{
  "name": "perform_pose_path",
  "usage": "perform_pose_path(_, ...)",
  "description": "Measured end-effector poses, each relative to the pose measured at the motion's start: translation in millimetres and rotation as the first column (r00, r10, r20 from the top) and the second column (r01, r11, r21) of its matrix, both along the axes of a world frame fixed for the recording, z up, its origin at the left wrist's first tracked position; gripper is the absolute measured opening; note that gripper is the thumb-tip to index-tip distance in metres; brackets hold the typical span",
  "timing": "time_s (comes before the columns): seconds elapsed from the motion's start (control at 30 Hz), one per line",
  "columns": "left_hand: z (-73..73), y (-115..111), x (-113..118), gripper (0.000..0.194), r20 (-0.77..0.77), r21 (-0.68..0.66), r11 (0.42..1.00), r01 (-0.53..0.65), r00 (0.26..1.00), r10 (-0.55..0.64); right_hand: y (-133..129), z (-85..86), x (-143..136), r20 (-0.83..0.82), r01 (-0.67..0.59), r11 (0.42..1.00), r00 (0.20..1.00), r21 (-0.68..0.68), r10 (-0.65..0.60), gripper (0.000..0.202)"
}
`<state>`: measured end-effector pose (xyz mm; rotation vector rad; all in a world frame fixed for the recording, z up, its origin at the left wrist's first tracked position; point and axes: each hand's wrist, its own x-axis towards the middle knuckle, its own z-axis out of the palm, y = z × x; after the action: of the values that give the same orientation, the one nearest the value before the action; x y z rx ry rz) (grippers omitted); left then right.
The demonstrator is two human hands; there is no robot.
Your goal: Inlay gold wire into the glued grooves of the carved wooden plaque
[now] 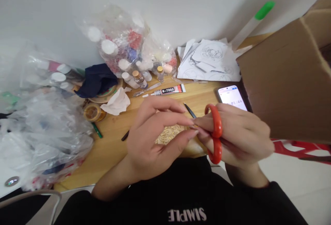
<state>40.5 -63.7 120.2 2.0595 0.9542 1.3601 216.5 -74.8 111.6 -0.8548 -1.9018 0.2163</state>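
My left hand (152, 138) is closed in a pinch, its thumb and index fingertips meeting the fingertips of my right hand (240, 131). Something tiny is between them, too small to name. Around the fingers of my right hand sit the orange-red handles of a pair of scissors (217, 123); the blades are hidden. Beneath my left hand, a flat piece with a gold swirling pattern (168, 134) shows on the wooden table (111, 149). Just beyond the fingertips lie dark tweezers or a similar slim tool (190, 109).
A glue tube marked B-7000 (168, 90) lies behind the hands, near small bottles (139, 79) and plastic bags (119, 45). Paper drawings (207, 59), a phone (232, 97) and a cardboard box (281, 80) are on the right. A crumpled tissue (117, 101) and more bags (51, 128) lie left.
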Motion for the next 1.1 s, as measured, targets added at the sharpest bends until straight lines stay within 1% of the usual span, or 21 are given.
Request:
perform_pose_path(0.1, 2.3, 0, 2, 0.013, -0.015, 0.023, 0.999, -0.037, 0.999, 0.037, -1, -0.5, 3, 0.067, 0.014, 0.999, 0.998, 0.039, -0.016, 0.007)
perform_pose_path(0.27, 2.4, -2, 1, 0.011, -0.064, 0.057, 0.995, -0.082, 0.994, 0.086, -2, -0.3, 3, 0.122, 0.082, 0.993, 0.988, 0.09, -0.093, 0.014)
perform_pose_path(0.4, 5.5, -5, 3, 0.01, -0.121, 0.082, 0.989, -0.126, 0.983, 0.135, -5, 3.3, 5, 0.193, 0.114, 0.982, 0.971, 0.151, -0.143, 0.009)
perform_pose_path(0.5, 11.1, -8, 3, 0.009, -0.161, 0.095, 0.984, -0.149, 0.973, 0.163, -12, 8.2, 7, 0.274, 0.145, 0.98, 0.945, 0.139, -0.178, 0.007)
perform_pose_path(0.57, 15.3, -9, 3, 0.009, -0.2, 0.106, 0.983, -0.153, 0.965, 0.172, -17, 10.4, 7, 0.3, 0.154, 0.98, 0.936, 0.128, -0.186, 0.008)
perform_pose_path(0.63, 19.0, -10, 3, 0.01, -0.25, 0.109, 0.982, -0.157, 0.951, 0.18, -20, 10.5, 7, 0.295, 0.17, 0.975, 0.933, 0.147, -0.207, 0.013)
perform_pose_path(0.7, 21.2, -11, 3, 0.009, -0.287, 0.098, 0.981, -0.165, 0.94, 0.186, -20, 8.4, 7, 0.292, 0.179, 0.97, 0.93, 0.166, -0.222, 0.013)
perform_pose_path(0.87, 19.5, -14, 5, 0.005, -0.29, 0.077, 0.981, -0.178, 0.937, 0.193, -16, 1.7, 8, 0.264, 0.164, 0.957, 0.938, 0.238, -0.226, 0.02)
perform_pose_path(0.97, 17.7, -14, 5, 0.008, -0.255, 0.093, 0.979, -0.184, 0.946, 0.202, -13, 1.0, 9, 0.273, 0.149, 0.964, 0.94, 0.219, -0.207, 0.016)
perform_pose_path(1.0, 17.7, -13, 4, 0.011, -0.249, 0.102, 0.98, -0.172, 0.949, 0.192, -13, 1.3, 9, 0.267, 0.158, 0.967, 0.941, 0.2, -0.209, 0.014)
perform_pose_path(1.1, 19.0, -10, -1, 0.024, -0.301, 0.101, 0.992, -0.073, 0.948, 0.1, -10, 1.9, 9, 0.231, 0.164, 0.974, 0.952, 0.159, -0.199, 0.01)
